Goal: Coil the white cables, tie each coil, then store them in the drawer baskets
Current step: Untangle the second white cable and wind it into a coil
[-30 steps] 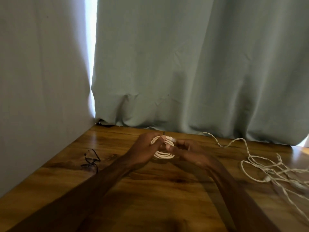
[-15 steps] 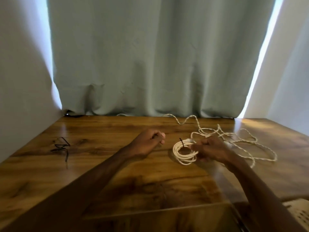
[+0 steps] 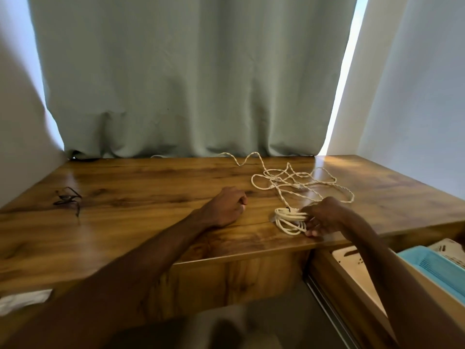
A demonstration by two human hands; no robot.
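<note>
two hands are at the wooden bench [image 3: 138, 197]. the right hand [image 3: 324, 217] is close to the front edge of the bench, toward the right side. its fingers [image 3: 310, 233] are clamped on the coiled white cable [image 3: 286, 222], curled round the right side of the loops. the coil sits low at the bench, and i cannot tell if it rests on the wood. a small dark bit [image 3: 288, 210] shows on the far side of the coil.

the left hand [image 3: 226, 206] rests on the bench near the middle, apart from the coil. its fingers are curled together in a fist.

more white cable, the loose white cable [image 3: 297, 181], lies in a messy tangle just behind the coil, toward the back right part of the bench. one end wiggles off to the back edge, where the green curtain [image 3: 188, 84] hangs.

some thin black strips [image 3: 67, 199] lie near the left edge of the bench, well apart from both hands.

below the front right corner of the bench a wooden drawer [image 3: 329, 270] is open. a blue basket [image 3: 432, 265] sits in it, with a white basket [image 3: 450, 248] just beside it. the right arm reaches across above the drawer.
</note>
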